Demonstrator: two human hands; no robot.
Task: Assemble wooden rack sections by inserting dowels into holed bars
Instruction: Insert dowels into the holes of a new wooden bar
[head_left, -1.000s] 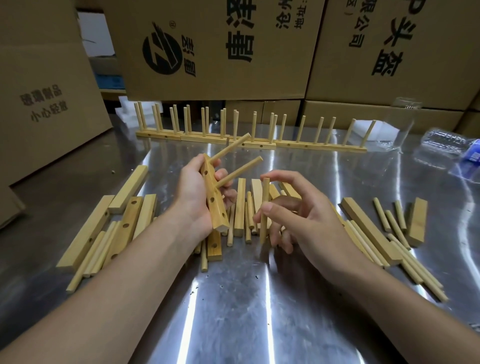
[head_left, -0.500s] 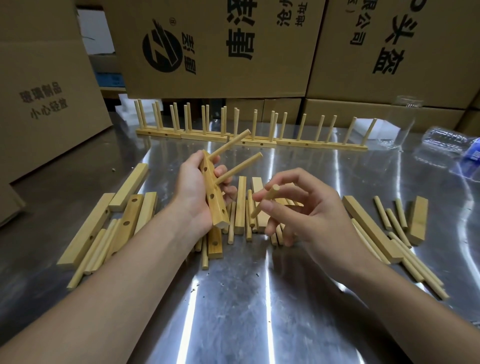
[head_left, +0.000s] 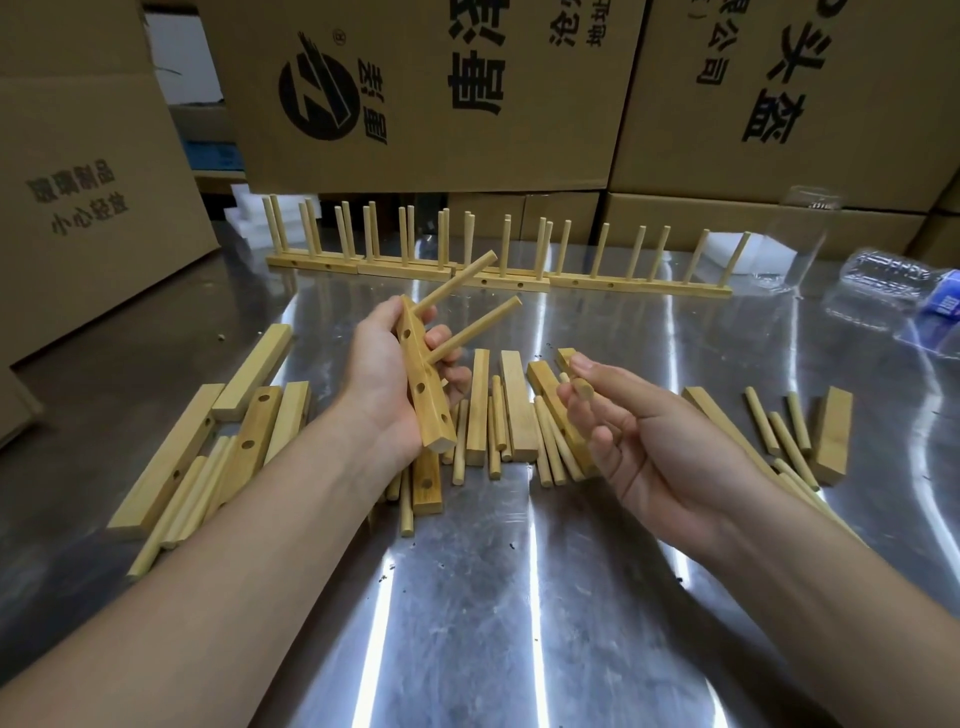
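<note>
My left hand (head_left: 382, 382) grips a holed wooden bar (head_left: 423, 397), held tilted above the metal table. Two dowels (head_left: 470, 327) stick out of the bar's upper holes, pointing up and right; its lower holes are bare. My right hand (head_left: 644, 441) pinches a single loose dowel (head_left: 581, 388) between thumb and fingers, its round end facing me, a short way right of the bar. Most of that dowel is hidden by my fingers. Beneath both hands lie several loose bars and dowels (head_left: 498, 415).
Several finished rack sections (head_left: 498, 273) stand in a row at the back of the steel table (head_left: 519, 597). More bars (head_left: 171, 462) lie at left, more dowels and a bar (head_left: 831, 436) at right. A plastic bottle (head_left: 893, 280) lies far right. Cardboard boxes (head_left: 431, 88) wall in the back and left.
My right hand lifted a dowel off the pile and turned it, so its end now faces me, closer to the bar. The left hand kept the bar nearly still.
</note>
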